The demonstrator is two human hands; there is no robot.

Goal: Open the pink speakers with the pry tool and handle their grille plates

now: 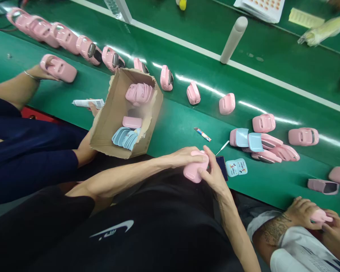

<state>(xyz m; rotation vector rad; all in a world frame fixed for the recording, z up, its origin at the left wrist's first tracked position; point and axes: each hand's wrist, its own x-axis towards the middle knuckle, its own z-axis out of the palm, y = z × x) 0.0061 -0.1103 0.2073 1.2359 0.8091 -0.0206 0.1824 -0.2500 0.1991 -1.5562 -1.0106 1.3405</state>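
Note:
In front of my dark shirt I hold a smooth pink plastic housing with both hands. My left hand grips its upper left side, thumb laid across the top. On the opposite side, the fingers and thumb of my right hand press against it. The housing's underside is hidden. Just beyond my hands lie a small printed tube and a thin white-handled tool. Beside my right hand are a dark flat object and light blue printed plates.
A cardboard box holds pink pieces and light blue plates. Pink housings stand in a row along the green bench; more are stacked at right. Co-workers' hands hold a pink housing, a white tube and a pink part.

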